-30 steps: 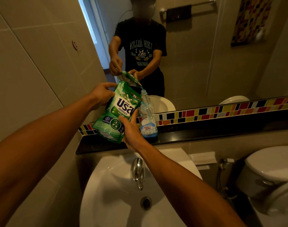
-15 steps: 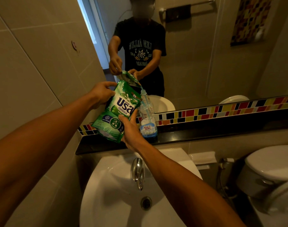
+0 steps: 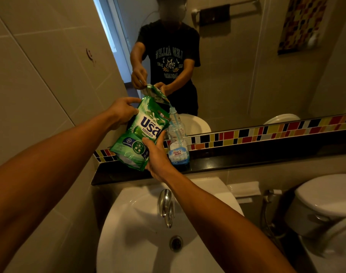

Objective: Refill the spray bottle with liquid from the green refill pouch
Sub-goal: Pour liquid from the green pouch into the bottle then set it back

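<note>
1. Your left hand (image 3: 122,111) is closed on the top corner of the green refill pouch (image 3: 140,133), tipping it toward the spray bottle (image 3: 177,142).
2. Your right hand (image 3: 156,156) grips the pouch's lower edge beside the bottle, likely for support.
3. The bottle stands uncapped on the black ledge (image 3: 247,154); the spout sits just above its neck.

White sink (image 3: 140,229) with chrome tap (image 3: 166,205); black ledge (image 3: 266,154); mirror (image 3: 247,75); toilet (image 3: 325,201) at right.
</note>
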Tool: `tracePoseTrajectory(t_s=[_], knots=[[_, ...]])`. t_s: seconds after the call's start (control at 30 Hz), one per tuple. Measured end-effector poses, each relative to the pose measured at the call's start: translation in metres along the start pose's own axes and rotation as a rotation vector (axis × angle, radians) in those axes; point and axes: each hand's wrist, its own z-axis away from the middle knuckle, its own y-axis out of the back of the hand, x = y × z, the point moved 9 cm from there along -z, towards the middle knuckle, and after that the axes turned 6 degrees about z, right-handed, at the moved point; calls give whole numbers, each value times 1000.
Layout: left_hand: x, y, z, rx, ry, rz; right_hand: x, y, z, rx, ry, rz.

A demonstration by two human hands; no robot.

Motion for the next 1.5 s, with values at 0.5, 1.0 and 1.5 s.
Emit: tracePoseTrajectory(t_s=[0.5, 1.0, 1.5], knots=[[3, 3, 0, 0, -9, -32, -1, -2, -2, 4, 5, -26], [9, 0, 3, 4, -16, -26, -1, -1, -1, -9, -5, -28], [8, -4, 2, 5, 2, -24, 0, 2, 2, -3, -13, -26]])
